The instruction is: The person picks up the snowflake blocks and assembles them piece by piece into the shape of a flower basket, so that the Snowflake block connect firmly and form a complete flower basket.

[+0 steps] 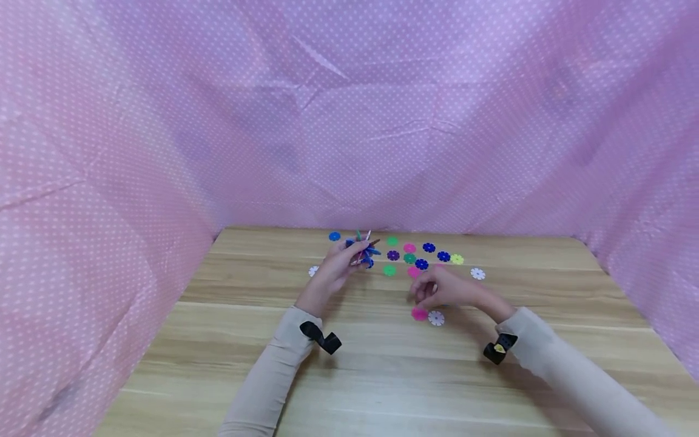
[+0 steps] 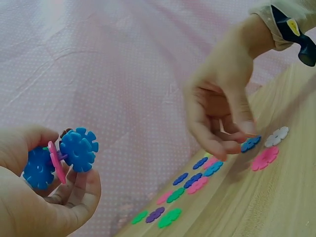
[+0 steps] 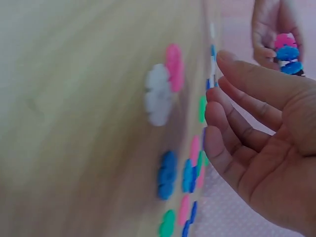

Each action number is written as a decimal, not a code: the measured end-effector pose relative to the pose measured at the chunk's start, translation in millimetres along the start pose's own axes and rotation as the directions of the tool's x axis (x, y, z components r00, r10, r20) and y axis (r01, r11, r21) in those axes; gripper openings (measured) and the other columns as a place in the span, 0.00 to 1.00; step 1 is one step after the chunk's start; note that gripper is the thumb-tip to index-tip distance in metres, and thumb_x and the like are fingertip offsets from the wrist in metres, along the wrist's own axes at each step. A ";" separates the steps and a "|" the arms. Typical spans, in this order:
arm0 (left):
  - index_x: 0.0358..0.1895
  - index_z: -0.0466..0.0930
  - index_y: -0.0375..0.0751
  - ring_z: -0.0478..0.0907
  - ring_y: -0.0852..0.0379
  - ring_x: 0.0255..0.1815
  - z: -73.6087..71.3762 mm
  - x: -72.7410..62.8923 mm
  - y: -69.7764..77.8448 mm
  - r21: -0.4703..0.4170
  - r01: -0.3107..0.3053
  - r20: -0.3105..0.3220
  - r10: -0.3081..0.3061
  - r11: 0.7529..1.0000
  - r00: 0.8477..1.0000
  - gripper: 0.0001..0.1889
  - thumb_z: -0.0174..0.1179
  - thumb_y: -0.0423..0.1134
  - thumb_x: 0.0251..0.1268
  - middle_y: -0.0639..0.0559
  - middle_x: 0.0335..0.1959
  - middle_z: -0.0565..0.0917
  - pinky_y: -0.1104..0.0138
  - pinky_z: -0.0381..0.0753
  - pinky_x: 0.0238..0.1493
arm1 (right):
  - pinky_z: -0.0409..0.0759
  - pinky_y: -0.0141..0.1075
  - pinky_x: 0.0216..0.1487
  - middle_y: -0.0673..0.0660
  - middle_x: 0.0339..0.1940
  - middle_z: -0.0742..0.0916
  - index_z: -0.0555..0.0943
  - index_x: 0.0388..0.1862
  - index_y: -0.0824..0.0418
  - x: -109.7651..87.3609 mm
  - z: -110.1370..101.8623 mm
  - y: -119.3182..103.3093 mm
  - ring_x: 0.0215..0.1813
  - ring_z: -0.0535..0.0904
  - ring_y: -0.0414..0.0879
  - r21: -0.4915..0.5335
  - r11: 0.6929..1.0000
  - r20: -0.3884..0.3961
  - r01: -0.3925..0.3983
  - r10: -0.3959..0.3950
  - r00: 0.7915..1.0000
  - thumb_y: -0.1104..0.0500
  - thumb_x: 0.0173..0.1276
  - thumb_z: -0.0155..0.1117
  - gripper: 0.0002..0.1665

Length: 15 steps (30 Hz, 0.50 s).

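My left hand grips a cluster of interlocked flower-shaped plastic discs, raised over the back of the table. Blue and pink discs show in the left wrist view; green, white and brown edges also stick out in the head view. Its fingers hide part of the cluster. To the right, my right hand hovers with loosely bent fingers, and nothing shows between them in the right wrist view. Closest to it on the wood lie a pink flower disc, a white flower disc and a blue flower disc.
Several loose discs in green, purple, blue and pink lie flat beyond the hands, among them a purple disc and a yellow disc. Another white disc lies farther right. Pink dotted cloth surrounds the wooden table.
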<state>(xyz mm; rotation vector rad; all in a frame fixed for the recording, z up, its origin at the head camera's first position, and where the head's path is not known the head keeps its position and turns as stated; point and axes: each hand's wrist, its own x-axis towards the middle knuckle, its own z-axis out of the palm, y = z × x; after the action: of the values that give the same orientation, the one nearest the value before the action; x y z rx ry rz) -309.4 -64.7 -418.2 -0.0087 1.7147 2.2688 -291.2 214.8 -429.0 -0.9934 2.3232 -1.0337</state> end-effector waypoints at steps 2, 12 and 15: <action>0.46 0.77 0.43 0.80 0.56 0.42 -0.7 -0.1 0.2 0.006 0.008 0.012 -0.009 1.000 1.000 0.04 0.56 0.39 0.77 0.57 0.36 0.83 0.52 0.76 0.65 | 0.81 0.28 0.37 0.57 0.33 0.87 0.86 0.45 0.66 -2.9 3.6 2.3 0.35 0.79 0.39 0.007 1.000 0.018 -0.017 0.017 1.000 0.64 0.62 0.75 0.13; 0.64 0.73 0.37 0.77 0.53 0.46 -0.4 -0.6 -0.6 0.053 0.025 0.042 -0.027 0.998 0.999 0.18 0.56 0.41 0.78 0.56 0.40 0.83 0.58 0.78 0.59 | 0.77 0.28 0.35 0.54 0.32 0.85 0.87 0.42 0.62 -7.6 15.4 8.8 0.35 0.76 0.43 -0.032 0.998 -0.028 -0.056 0.055 0.998 0.63 0.59 0.78 0.12; 0.66 0.72 0.36 0.77 0.53 0.47 -1.1 -0.6 -1.3 0.066 0.021 0.046 -0.024 0.998 0.999 0.20 0.56 0.40 0.78 0.55 0.43 0.82 0.62 0.80 0.55 | 0.77 0.28 0.35 0.54 0.33 0.85 0.86 0.41 0.62 -7.1 16.6 10.1 0.36 0.76 0.43 -0.024 0.998 -0.030 -0.053 0.052 0.998 0.64 0.59 0.78 0.12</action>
<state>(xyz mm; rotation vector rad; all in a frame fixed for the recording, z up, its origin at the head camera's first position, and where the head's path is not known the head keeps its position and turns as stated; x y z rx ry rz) -308.7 -65.5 -419.7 0.0378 1.7552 2.1782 -281.0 217.0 -446.9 -0.9272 2.3786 -1.0078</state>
